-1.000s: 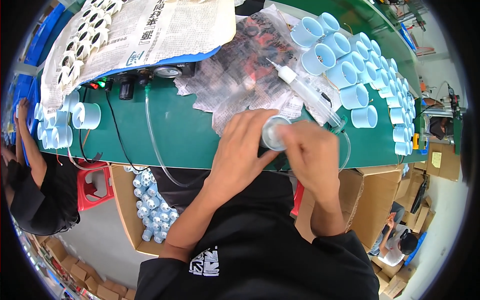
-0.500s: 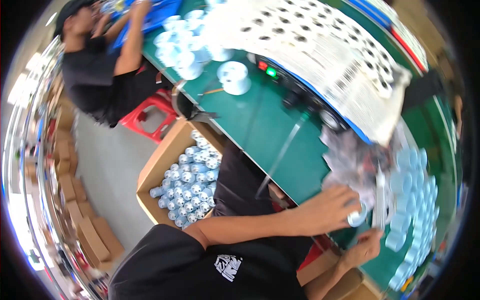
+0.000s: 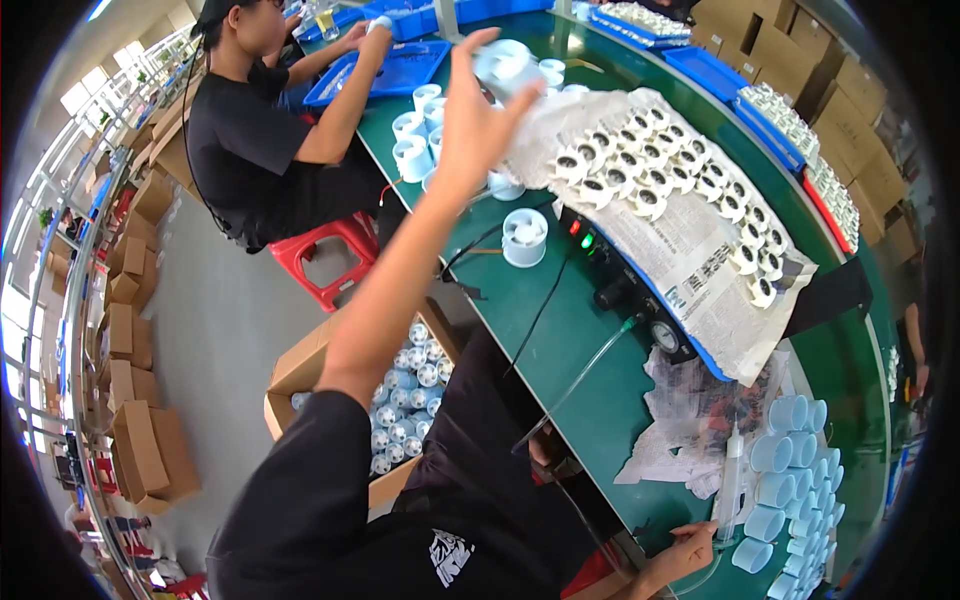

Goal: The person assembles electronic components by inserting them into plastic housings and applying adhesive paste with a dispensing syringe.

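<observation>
At the frame's upper centre, your left hand (image 3: 478,125) grasps a blurred light-blue cup (image 3: 506,68) between thumb and fingers, while at the lower right your right hand (image 3: 690,550) meets the lower end of a clear syringe (image 3: 732,485), gripping or merely touching, I cannot tell, beside light-blue cups (image 3: 775,490).

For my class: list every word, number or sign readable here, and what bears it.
Newspaper sheet: large and small printed characters, not copied here.
White chest print: stylised, too small to read.
Round gauge: dial too small to read.
Syringe: no readable marks.
Elsewhere: nothing legible.
</observation>
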`<action>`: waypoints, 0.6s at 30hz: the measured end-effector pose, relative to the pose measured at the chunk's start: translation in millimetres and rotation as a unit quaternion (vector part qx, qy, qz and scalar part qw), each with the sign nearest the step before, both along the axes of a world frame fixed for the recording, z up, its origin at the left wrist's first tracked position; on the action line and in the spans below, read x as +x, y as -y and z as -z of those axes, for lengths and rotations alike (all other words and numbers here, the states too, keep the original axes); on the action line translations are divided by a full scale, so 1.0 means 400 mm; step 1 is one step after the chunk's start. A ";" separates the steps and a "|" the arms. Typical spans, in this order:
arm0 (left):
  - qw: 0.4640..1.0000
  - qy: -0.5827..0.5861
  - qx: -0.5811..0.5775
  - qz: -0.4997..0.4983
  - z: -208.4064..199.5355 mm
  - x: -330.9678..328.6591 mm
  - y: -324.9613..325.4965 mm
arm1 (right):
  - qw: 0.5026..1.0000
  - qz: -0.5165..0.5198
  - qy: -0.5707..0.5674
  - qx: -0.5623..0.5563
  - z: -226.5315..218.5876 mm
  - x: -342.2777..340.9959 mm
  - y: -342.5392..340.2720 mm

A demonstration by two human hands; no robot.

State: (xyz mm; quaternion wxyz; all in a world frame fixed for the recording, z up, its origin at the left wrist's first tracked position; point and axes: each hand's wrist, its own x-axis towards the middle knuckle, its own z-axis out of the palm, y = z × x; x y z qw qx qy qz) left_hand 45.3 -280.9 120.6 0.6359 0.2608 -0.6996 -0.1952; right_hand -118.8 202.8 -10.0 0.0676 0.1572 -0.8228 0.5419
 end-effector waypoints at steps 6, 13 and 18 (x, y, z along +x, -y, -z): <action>0.953 0.274 0.093 -0.096 0.079 0.046 0.541 | 1.000 -0.027 0.001 -0.002 0.000 0.012 0.014; 0.859 0.503 0.066 -0.065 0.200 0.073 0.804 | 0.998 -0.031 -0.046 0.034 -0.017 0.023 0.009; 0.850 0.521 -0.044 -0.062 0.047 0.240 0.968 | 0.994 -0.089 -0.028 -0.062 -0.030 0.007 0.020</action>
